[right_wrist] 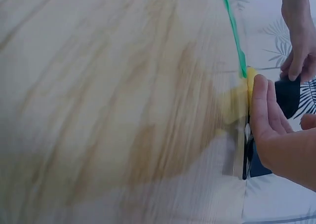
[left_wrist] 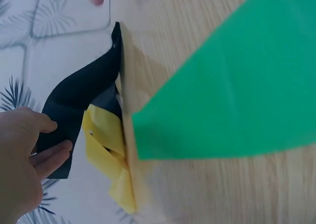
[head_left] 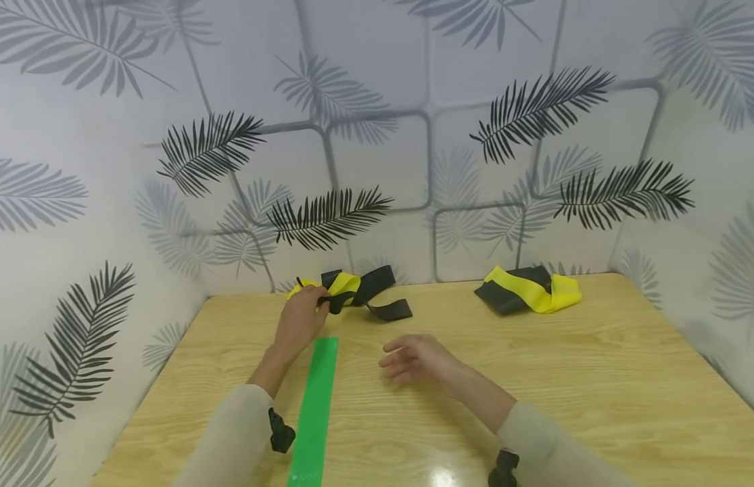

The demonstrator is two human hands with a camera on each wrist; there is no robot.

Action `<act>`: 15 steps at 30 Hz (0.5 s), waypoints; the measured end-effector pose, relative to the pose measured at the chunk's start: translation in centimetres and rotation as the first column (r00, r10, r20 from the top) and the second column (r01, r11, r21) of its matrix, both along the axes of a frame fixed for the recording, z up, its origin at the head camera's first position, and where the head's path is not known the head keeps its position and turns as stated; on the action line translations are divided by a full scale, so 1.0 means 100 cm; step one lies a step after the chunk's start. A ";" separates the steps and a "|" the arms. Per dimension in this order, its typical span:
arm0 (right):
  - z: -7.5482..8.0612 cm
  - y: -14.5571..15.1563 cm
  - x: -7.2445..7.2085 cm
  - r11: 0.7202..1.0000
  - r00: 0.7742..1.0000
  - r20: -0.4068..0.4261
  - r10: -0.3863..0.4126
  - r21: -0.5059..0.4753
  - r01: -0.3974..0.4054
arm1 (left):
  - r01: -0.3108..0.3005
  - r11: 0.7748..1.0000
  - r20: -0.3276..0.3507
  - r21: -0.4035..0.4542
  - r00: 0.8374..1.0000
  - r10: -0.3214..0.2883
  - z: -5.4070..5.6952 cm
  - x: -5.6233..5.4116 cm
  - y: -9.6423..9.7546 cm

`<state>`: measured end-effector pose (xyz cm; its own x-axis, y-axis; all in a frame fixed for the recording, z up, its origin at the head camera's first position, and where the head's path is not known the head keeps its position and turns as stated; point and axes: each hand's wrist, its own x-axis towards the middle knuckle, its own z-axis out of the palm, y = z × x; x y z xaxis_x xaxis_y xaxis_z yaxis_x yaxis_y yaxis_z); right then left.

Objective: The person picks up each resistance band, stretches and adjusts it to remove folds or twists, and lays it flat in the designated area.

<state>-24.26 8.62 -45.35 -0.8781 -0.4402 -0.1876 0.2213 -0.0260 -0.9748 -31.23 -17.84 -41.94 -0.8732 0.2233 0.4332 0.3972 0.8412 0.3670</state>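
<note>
At the back left of the table, my left hand pinches one end of a black resistance band between thumb and fingers. From there the band slopes and twists down toward the tabletop. A yellow band lies crumpled under and behind it. Along the table in front of the left hand, a green band lies flat and straight, small circles printed on its near end. My right hand is to the right of the green band with its fingers loosely extended, holding nothing.
A second tangle of bands lies at the back right, a yellow one crossing a black one. The wood-grain table ends at a wall with a leaf pattern.
</note>
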 end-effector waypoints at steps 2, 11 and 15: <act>0.001 -0.002 -0.002 0.999 1.000 -0.005 0.028 -0.039 -0.028 | 0.031 0.999 -0.058 -0.007 0.998 -0.032 0.005 0.004 0.008; 0.007 -0.015 -0.002 0.980 0.998 0.002 0.062 -0.187 -0.061 | 0.231 0.971 -0.190 0.059 0.958 -0.217 0.020 0.018 0.035; 0.011 -0.020 -0.002 0.970 1.000 0.019 -0.009 -0.241 0.013 | 0.305 0.951 -0.236 0.055 0.929 -0.284 0.025 0.024 0.044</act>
